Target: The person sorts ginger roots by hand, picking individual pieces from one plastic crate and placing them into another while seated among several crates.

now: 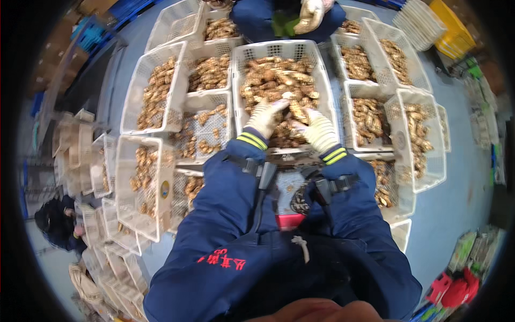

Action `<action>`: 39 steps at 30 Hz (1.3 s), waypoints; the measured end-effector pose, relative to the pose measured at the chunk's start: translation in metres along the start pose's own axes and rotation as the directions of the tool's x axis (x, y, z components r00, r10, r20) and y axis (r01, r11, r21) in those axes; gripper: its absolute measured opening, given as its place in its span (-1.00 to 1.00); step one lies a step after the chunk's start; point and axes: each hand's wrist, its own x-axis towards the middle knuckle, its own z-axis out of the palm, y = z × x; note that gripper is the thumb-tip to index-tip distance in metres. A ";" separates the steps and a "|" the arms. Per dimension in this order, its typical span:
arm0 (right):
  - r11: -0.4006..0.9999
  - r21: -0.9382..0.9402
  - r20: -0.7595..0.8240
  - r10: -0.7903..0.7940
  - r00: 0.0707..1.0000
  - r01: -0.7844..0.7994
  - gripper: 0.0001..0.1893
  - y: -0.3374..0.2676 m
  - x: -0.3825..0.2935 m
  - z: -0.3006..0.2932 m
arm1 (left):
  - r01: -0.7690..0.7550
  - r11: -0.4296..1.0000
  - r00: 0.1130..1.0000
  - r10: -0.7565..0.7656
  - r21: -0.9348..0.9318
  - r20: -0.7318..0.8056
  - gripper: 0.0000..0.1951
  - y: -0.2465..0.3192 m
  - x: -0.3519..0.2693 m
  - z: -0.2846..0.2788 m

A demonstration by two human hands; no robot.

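A white plastic crate [326,86] stands directly before me, heaped with golden-brown, knobbly produce that looks like mushrooms [277,76]. Both my hands wear pale knit gloves and reach into its near half. My left hand [263,118] lies on the pile at the left, thumb side toward the middle; blur and the glove hide whether it grips a piece. At the right, my right hand [320,129] has a pale, elongated mushroom [298,113] between its thumb and fingers. The fingertips of the two hands are a short way apart, over darker pieces.
White mesh crates flank the middle one, including a part-filled left crate [207,129] and a fuller right crate [368,120]. Opposite sits a co-worker, whose gloved hand [312,18] shows. Another person [56,221] is at far left. A yellow crate [452,30] stands at upper right.
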 end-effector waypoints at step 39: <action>-0.086 0.993 0.110 0.400 0.910 -0.083 -0.59 0.058 -0.072 -0.097 | -0.264 0.933 0.952 0.213 -0.244 -0.218 -0.77 0.006 0.010 -0.052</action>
